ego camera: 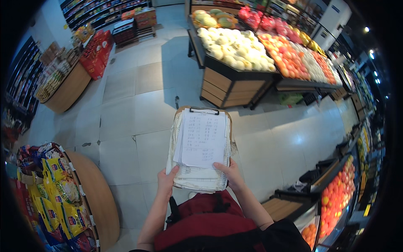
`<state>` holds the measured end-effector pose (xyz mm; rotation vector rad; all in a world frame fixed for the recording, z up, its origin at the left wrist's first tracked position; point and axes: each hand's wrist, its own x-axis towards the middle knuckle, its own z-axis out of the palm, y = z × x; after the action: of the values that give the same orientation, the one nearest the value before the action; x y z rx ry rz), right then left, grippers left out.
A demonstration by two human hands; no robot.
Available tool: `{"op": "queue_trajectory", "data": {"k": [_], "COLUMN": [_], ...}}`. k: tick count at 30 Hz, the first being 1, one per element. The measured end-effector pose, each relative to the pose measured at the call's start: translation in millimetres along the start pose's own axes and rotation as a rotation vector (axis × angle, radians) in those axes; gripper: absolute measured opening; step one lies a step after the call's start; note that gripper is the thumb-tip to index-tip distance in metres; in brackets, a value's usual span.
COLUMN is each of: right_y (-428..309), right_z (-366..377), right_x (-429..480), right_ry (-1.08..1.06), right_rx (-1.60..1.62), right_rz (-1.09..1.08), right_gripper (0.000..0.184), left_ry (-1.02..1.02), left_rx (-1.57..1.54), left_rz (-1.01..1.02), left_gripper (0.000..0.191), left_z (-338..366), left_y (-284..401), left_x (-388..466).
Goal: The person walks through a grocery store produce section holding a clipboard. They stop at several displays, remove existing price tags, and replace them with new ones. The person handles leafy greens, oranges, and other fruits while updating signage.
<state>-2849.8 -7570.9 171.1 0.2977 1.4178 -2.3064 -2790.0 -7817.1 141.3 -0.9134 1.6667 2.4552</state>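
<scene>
A clipboard [231, 126] with a brown edge and a black metal clip [204, 110] is held out in front of my body. Under the clip lies a thick stack of worn papers [201, 181], topped by smaller white sheets [204, 141] with handwritten lists in two columns. My left hand [167, 178] grips the lower left edge, thumb on the papers. At the lower right edge, my right hand [230, 174] grips it too, its thumb resting on the bottom of the top sheet. The fingers beneath the board are hidden.
Ahead stands a fruit stand [233, 85] piled with pale round fruit [233, 47]. A curved wooden display [97, 189] with yellow snack bags [72, 217] is close on the left. Orange fruit [335, 195] fills a right-hand stand. Red boxes [96, 58] stand far left on the tiled floor [126, 157].
</scene>
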Motion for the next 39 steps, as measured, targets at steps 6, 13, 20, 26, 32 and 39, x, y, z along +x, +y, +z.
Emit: {"op": "queue_trajectory", "data": {"k": [6, 13, 20, 26, 32, 39], "right_y": [-22.8, -89.8, -97.5, -97.8, -179.6, -269.4], "right_z": [74.1, 177.1, 311.5, 407.7, 490.7, 499.4], "right_x": [186.4, 412.6, 626.9, 825.5, 990.6, 1174.7], "right_ry": [-0.035, -0.128, -0.316, -0.310, -0.133, 0.036], "right_rx": [-0.022, -0.073, -0.279, -0.339, -0.109, 0.210], "right_rz": [0.029, 0.181, 0.420, 0.534, 0.387, -0.006], "right_gripper": [0.046, 0.050, 0.058, 0.052, 0.044, 0.038], "left_ry": [0.083, 0.196, 0.471, 0.369, 0.251, -0.272], "left_rx": [-0.026, -0.110, -0.319, -0.287, -0.007, 0.236], "left_rz": [0.043, 0.030, 0.084, 0.135, 0.040, 0.056], "left_gripper": [0.031, 0.033, 0.045, 0.043, 0.037, 0.030], "left_z": [-15.4, -25.3, -59.8, -92.4, -106.9, -26.8], "left_y": [77.1, 191.5, 305.7, 424.6, 573.8, 688.2], "left_x": [167.2, 357.5, 484.1, 664.9, 912.4, 1208.0]}}
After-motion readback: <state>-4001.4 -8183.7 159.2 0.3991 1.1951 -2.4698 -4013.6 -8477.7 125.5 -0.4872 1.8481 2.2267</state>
